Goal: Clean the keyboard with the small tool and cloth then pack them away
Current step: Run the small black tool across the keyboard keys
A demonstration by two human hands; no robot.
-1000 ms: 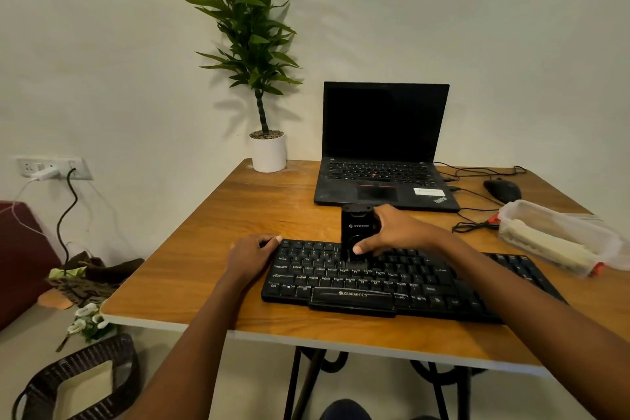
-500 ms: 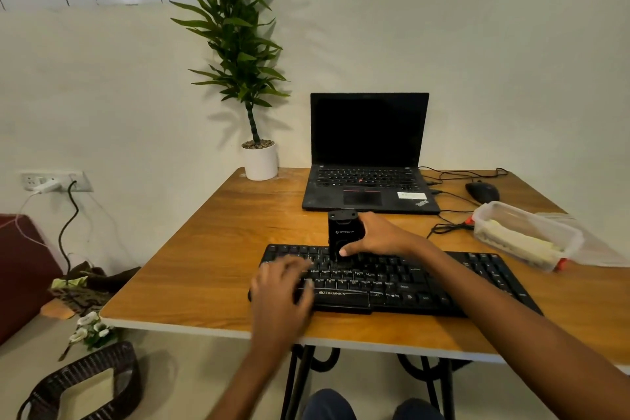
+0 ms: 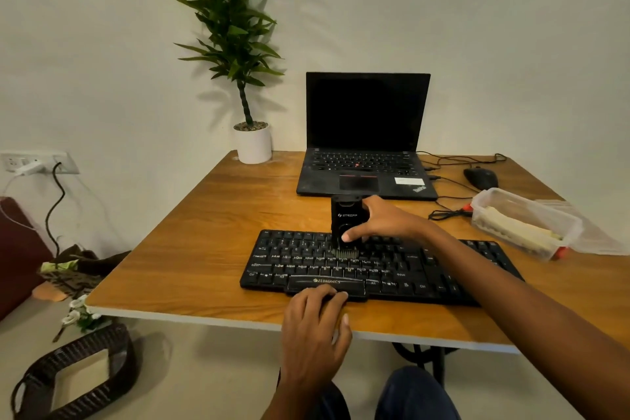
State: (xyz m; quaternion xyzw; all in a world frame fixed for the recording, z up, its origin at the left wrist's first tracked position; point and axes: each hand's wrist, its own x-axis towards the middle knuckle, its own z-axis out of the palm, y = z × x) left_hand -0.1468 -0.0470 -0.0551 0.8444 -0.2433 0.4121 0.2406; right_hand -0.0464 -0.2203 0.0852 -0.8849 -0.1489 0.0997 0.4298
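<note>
Right hand (image 3: 385, 222) grips the black brush tool (image 3: 345, 216) from the side, with the thumb on its front face and the fingers wrapped behind it. It holds the tool upright with the bristles (image 3: 346, 253) down on the middle rows of the black keyboard (image 3: 296, 259). The left hand (image 3: 313, 320) holds nothing. Its loosely bent fingers rest on the keyboard's front edge just below the brand label, apparently to steady it. The keyboard lies flat on the wooden counter (image 3: 191, 249), close to the near edge. To its right is a clear plastic container (image 3: 521, 225) with something pale and folded inside, possibly the cloth, though that cannot be confirmed.

The work looks to be in the brushing stage, with wiping and packing not yet done. The main risk is the keyboard sliding toward the person and off the near edge if a stroke pulls that way and the left hand's light contact gives. Pressing too hard could snag the bristles and lift a keycap. A wide sweep to the right could bring the forearm against the container or the loose cables (image 3: 446, 213) beside it. Dislodged dust may simply settle on the laptop (image 3: 366, 181) just behind.
</note>
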